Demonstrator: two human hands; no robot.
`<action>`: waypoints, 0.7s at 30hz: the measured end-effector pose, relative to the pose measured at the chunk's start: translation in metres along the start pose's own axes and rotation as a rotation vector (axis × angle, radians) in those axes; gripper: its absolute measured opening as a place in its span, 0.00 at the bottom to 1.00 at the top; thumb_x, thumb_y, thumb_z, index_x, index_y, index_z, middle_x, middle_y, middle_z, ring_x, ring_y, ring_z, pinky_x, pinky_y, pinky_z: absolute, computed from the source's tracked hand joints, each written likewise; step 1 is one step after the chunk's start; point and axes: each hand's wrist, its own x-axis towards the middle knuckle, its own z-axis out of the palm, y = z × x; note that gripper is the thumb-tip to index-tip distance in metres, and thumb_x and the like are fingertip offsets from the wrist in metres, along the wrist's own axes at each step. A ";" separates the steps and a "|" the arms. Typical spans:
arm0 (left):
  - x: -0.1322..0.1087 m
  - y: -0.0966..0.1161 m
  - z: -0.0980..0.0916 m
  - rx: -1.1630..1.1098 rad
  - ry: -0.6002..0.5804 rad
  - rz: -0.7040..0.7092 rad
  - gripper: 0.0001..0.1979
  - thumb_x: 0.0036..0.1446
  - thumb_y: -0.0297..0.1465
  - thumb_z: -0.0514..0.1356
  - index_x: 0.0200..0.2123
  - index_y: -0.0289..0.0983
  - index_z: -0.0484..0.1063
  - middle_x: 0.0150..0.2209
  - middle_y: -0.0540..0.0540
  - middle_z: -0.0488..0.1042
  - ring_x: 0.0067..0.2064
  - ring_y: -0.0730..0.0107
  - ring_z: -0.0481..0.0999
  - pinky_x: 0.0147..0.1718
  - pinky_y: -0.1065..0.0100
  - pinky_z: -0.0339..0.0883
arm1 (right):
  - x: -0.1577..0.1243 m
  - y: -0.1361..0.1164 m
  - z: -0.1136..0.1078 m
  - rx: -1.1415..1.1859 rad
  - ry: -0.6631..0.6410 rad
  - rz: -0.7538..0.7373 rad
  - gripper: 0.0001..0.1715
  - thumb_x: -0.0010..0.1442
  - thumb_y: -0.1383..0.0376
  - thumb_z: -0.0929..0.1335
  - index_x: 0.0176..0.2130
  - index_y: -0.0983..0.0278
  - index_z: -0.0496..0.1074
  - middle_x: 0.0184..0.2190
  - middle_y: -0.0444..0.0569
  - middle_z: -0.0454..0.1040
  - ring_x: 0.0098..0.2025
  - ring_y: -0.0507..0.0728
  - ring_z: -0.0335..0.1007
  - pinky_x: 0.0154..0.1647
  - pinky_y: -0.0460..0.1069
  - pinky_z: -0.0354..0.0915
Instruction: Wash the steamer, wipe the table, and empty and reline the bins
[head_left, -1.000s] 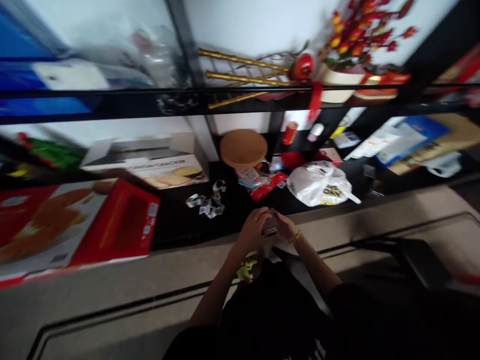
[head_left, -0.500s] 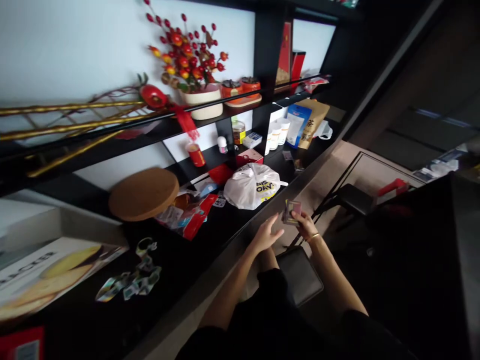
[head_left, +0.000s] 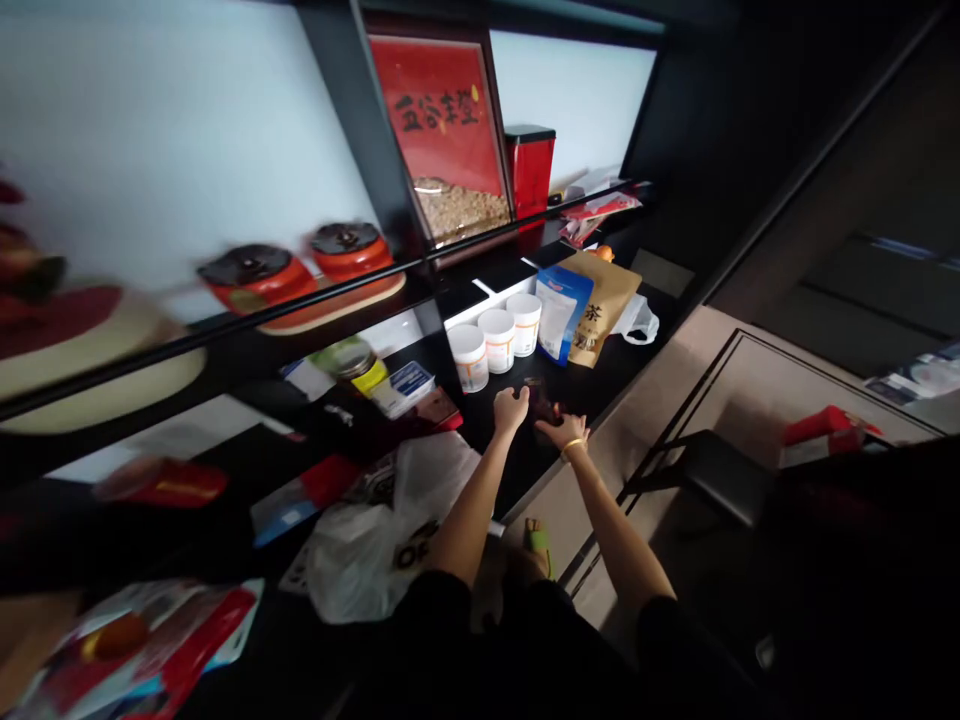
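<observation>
My left hand is over the dark counter, its fingers curled in; what they hold, if anything, is hidden. Close on its right, my right hand, with a gold bangle at the wrist, closes its thumb and fingers around small dark flat packets. These are dim against the black surface, and I cannot tell how many there are. Three white cups stand in a row just behind my left hand. A blue and white pouch and a brown paper pouch stand beyond my right hand.
A white plastic bag lies left of my left forearm, near a white and blue box. Above runs a shelf with a black rail, a red framed picture and orange pots. A black chair stands right.
My view has swung right and closer to the cups. Both hands have reached forward from in front of the counter's edge to over its top; the right one carried small flat packets before.
</observation>
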 end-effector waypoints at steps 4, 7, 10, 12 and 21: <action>0.049 0.001 0.053 0.067 0.053 -0.159 0.22 0.55 0.37 0.62 0.48 0.26 0.71 0.55 0.27 0.67 0.58 0.50 0.67 0.53 0.61 0.62 | 0.018 0.019 0.003 -0.007 -0.007 -0.172 0.34 0.38 0.49 0.77 0.41 0.65 0.76 0.54 0.61 0.63 0.57 0.69 0.61 0.60 0.64 0.57; 0.058 -0.010 0.074 0.095 0.067 -0.140 0.19 0.52 0.33 0.65 0.46 0.29 0.73 0.55 0.31 0.68 0.58 0.52 0.67 0.54 0.61 0.62 | 0.037 0.034 -0.016 0.201 0.010 -0.242 0.38 0.31 0.48 0.78 0.39 0.67 0.76 0.53 0.62 0.62 0.55 0.69 0.63 0.56 0.60 0.64; 0.057 -0.019 0.082 0.026 0.089 -0.143 0.15 0.52 0.29 0.65 0.44 0.29 0.75 0.49 0.34 0.73 0.53 0.58 0.72 0.54 0.63 0.63 | 0.062 0.034 -0.033 0.585 -0.092 -0.142 0.37 0.35 0.44 0.76 0.38 0.66 0.75 0.46 0.58 0.70 0.49 0.66 0.68 0.51 0.58 0.67; 0.054 -0.023 0.084 -0.062 0.120 -0.192 0.15 0.50 0.27 0.66 0.43 0.29 0.75 0.46 0.34 0.75 0.50 0.60 0.74 0.52 0.64 0.65 | 0.076 0.025 -0.035 0.883 -0.313 -0.066 0.34 0.43 0.43 0.73 0.41 0.65 0.74 0.40 0.53 0.75 0.43 0.62 0.72 0.47 0.57 0.68; 0.024 -0.031 0.068 -0.568 0.134 -0.477 0.21 0.64 0.39 0.49 0.32 0.33 0.77 0.29 0.42 0.79 0.37 0.61 0.79 0.39 0.64 0.70 | 0.076 -0.022 0.014 0.825 -0.546 -0.170 0.31 0.41 0.49 0.76 0.41 0.63 0.73 0.39 0.48 0.76 0.42 0.59 0.72 0.46 0.54 0.68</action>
